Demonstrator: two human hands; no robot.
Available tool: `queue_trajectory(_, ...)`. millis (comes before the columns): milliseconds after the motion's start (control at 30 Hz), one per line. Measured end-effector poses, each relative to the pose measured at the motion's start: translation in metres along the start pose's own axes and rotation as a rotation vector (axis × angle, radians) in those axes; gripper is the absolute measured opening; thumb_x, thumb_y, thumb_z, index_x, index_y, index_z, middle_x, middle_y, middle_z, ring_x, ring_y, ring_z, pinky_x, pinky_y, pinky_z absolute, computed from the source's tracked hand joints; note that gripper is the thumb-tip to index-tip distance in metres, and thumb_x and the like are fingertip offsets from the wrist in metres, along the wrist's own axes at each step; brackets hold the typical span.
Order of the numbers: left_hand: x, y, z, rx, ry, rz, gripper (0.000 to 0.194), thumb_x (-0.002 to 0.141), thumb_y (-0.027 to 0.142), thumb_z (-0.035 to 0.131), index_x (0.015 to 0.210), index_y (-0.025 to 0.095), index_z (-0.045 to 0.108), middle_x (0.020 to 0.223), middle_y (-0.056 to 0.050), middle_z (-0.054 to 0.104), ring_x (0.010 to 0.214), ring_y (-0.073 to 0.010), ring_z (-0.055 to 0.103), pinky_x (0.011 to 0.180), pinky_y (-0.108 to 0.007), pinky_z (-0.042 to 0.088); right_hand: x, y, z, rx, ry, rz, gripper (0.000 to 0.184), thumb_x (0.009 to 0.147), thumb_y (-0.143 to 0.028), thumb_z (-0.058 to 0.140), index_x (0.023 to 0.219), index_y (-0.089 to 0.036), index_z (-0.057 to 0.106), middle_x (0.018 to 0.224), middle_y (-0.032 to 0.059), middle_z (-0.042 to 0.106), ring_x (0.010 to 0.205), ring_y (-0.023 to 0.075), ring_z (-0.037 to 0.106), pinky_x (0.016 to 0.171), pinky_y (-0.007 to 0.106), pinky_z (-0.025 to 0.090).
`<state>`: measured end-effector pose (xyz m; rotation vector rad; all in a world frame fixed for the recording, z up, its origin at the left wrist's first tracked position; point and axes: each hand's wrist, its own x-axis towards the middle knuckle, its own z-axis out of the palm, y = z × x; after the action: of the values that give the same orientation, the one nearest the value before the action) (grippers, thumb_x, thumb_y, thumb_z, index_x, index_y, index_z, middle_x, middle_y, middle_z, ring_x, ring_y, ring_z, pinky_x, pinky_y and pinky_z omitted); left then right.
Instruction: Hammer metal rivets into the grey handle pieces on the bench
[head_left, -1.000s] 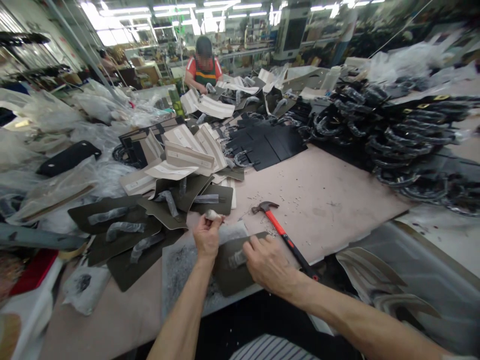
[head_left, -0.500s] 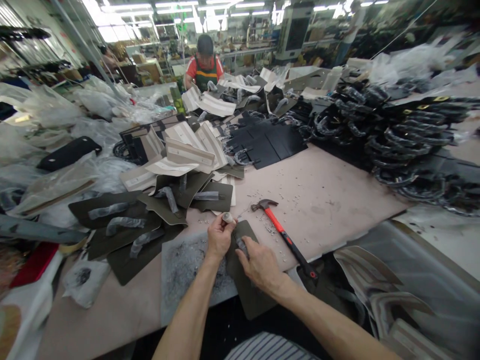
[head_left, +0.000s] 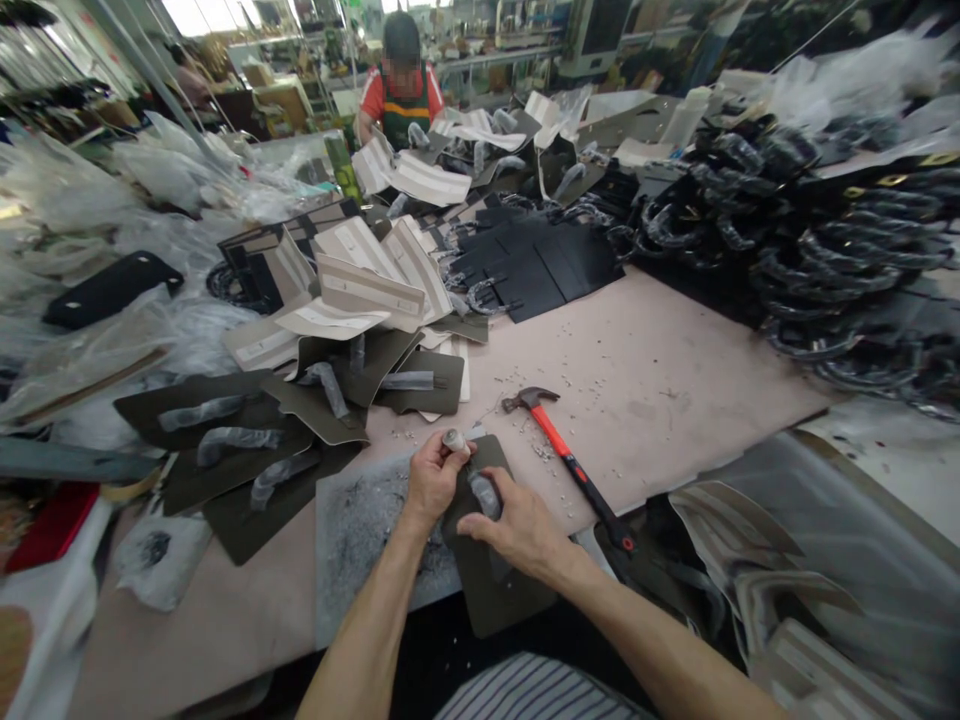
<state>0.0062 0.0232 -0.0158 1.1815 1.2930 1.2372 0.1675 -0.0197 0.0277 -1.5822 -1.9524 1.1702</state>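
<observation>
My left hand (head_left: 435, 475) is closed round a short cylindrical tool with a pale round top (head_left: 453, 440), held upright by the upper edge of an olive panel (head_left: 499, 600). A plastic-wrapped handle (head_left: 484, 494) is fixed to this panel. Over the panel lies my right hand (head_left: 517, 525), thumb and forefinger apart on either side of the wrapped handle. Under the panel's left part is a scuffed grey board (head_left: 356, 540). A claw hammer (head_left: 559, 450) with a red and black grip lies to the right of my hands.
Several olive panels with wrapped handles (head_left: 240, 440) are heaped at the left, beige pieces (head_left: 367, 285) behind them. Black panels (head_left: 547, 265) and stacked black wrapped handles (head_left: 840, 260) lie further back and right. Small metal bits (head_left: 570, 385) dot the table. A co-worker (head_left: 403, 90) is across the table.
My right thumb and forefinger have spread apart, uncovering more of the wrapped handle. My left hand keeps the tool at the panel's edge. The whole view has tilted slightly downward.
</observation>
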Motion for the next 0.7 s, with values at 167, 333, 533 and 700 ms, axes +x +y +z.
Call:
queue_trajectory(167, 0.0, 0.001, 0.0, 0.055, -0.029, 0.008, 0.013, 0.083, 0.027, 0.065, 0.092, 0.018, 0.063, 0.089, -0.005, 0.075, 0.085, -0.0196, 0.07, 0.08, -0.03, 0.055, 0.004, 0.045, -0.04, -0.26, 0.351, -0.009, 0.042, 0.092, -0.047, 0.054, 0.12, -0.015, 0.054, 0.102, 0.0105, 0.06, 0.091, 0.0233, 0.057, 0.078, 0.032, 0.043)
queue_trajectory(333, 0.002, 0.006, -0.001, 0.098, -0.059, 0.021, 0.012, 0.083, 0.025, 0.063, 0.093, 0.017, 0.064, 0.087, -0.005, 0.074, 0.083, -0.0188, 0.069, 0.08, -0.029, 0.054, 0.006, 0.09, -0.063, -0.634, 0.281, 0.169, 0.028, 0.091, -0.036, 0.056, 0.109, -0.015, 0.056, 0.098, 0.0116, 0.057, 0.09, 0.0249, 0.055, 0.075, 0.032, 0.04)
queue_trajectory(533, 0.012, 0.017, -0.006, 0.218, -0.232, 0.063, 0.007, 0.083, 0.02, 0.059, 0.086, 0.018, 0.065, 0.083, -0.003, 0.07, 0.08, -0.018, 0.065, 0.075, -0.027, 0.05, 0.014, 0.083, -0.07, -0.055, 0.109, 0.328, 0.009, 0.082, -0.022, 0.057, 0.089, -0.018, 0.053, 0.075, 0.0015, 0.053, 0.067, 0.016, 0.051, 0.061, 0.026, 0.037)
queue_trajectory(700, 0.013, 0.02, -0.007, 0.337, -0.301, 0.136, 0.008, 0.083, 0.017, 0.058, 0.084, 0.018, 0.066, 0.08, -0.001, 0.068, 0.077, -0.0173, 0.062, 0.074, -0.026, 0.047, 0.014, 0.047, -0.073, 0.56, -0.099, 0.443, 0.014, 0.085, -0.036, 0.049, 0.084, -0.022, 0.046, 0.061, -0.0054, 0.044, 0.044, 0.0098, 0.037, 0.042, 0.022, 0.035)
